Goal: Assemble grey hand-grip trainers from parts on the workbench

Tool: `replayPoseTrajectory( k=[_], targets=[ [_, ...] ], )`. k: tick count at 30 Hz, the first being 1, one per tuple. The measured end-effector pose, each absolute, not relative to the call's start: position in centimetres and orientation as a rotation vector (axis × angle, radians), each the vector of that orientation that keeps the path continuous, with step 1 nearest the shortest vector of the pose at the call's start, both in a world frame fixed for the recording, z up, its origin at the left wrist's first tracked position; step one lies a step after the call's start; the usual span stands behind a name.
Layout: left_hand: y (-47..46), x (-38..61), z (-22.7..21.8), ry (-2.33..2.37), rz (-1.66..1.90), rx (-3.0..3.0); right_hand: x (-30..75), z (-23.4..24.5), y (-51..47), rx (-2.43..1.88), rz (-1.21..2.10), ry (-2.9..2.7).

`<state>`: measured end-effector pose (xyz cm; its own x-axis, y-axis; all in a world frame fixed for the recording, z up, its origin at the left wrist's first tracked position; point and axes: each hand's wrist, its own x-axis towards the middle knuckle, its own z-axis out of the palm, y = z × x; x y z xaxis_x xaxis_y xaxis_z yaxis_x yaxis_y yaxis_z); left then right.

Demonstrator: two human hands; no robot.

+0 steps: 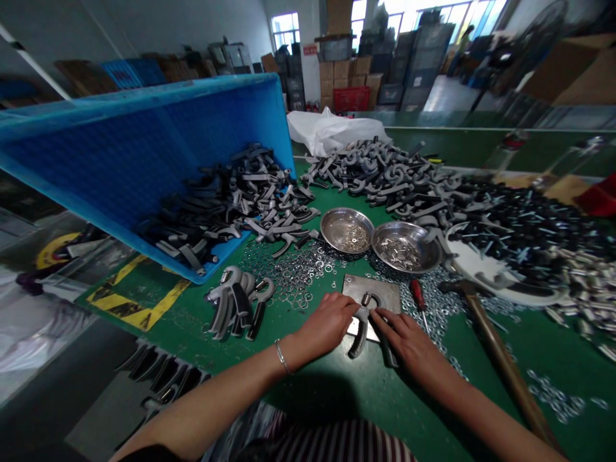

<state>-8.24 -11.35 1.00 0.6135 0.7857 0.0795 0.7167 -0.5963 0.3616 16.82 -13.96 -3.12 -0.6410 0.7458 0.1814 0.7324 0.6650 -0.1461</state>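
Note:
My left hand (327,324) and my right hand (409,337) meet over a grey and black hand-grip part (364,321) that lies on a small steel plate (370,292) on the green table. Fingers of both hands are closed on the part, the left from the left side, the right pinching its top right. A bracelet sits on my left wrist. A small pile of finished grips (238,308) lies to the left of my left hand.
A tilted blue crate (120,154) spills grip halves at the left. Two steel bowls (346,230) (407,245) hold small metal parts. Loose washers (293,273), a red screwdriver (418,296), a hammer (495,346) and heaps of parts (505,224) surround the plate.

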Motion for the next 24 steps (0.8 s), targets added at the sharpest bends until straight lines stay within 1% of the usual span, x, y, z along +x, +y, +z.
replayPoseTrajectory(
  k=[5, 9, 11, 18, 21, 24],
  targets=[
    [-11.5, -8.4, 1.0, 1.180, 0.331, 2.519, 17.1, -3.9, -14.3, -1.239, 0.192, -2.517],
    [-11.5, -8.3, 1.0, 1.190, 0.319, 2.503, 17.4, -3.7, -14.3, -1.200, 0.199, -2.606],
    [-11.5, -8.2, 1.1, 1.193, 0.311, 2.496, 17.6, -3.5, -14.1, -1.195, 0.290, -2.575],
    [-9.7, -9.0, 2.6, 1.233, 0.321, 2.526, 18.4, -2.8, -13.3, -1.205, 0.712, -2.216],
    [-6.7, -9.4, 3.4, 1.264, 0.350, 2.582, 18.5, -2.8, -13.8, -1.219, 0.710, -2.180],
    [-2.7, -9.1, 3.7, 1.319, 0.352, 2.626, 18.2, -2.9, -14.5, -1.215, 0.583, -2.253]
  ],
)
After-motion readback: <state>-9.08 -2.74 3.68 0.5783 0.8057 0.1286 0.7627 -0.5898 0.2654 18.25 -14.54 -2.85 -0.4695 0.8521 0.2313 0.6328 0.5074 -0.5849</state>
